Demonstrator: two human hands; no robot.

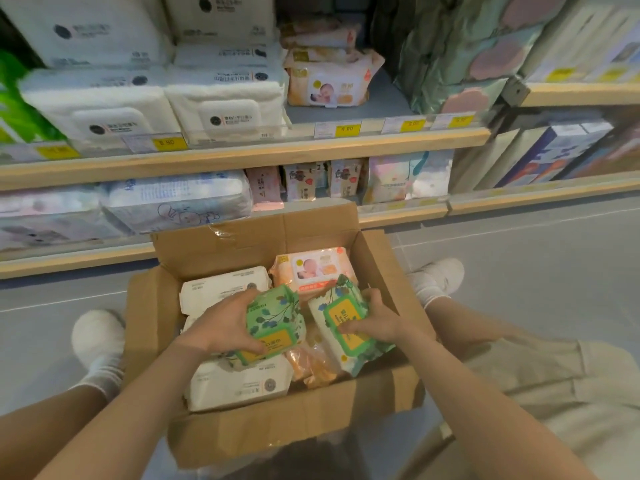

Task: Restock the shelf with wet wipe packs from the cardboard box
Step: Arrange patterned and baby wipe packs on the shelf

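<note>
An open cardboard box [152, 317] stands on the floor in front of the shelf [242, 157]. Inside it my left hand [225, 323] grips a green leaf-print wet wipe pack [273, 317]. My right hand [375, 315] grips a second green and white pack [343, 327] beside it. Under and around them lie white packs [225, 287], an orange baby-print pack [313, 268] and a crumpled orange pack [311, 365].
The upper shelf holds white packs [221, 102] at left and orange baby-print packs [329, 81] in the middle, with a bare gap to their right. A lower shelf [398, 211] carries more goods. My feet in white shoes [98, 336] [438, 275] flank the box.
</note>
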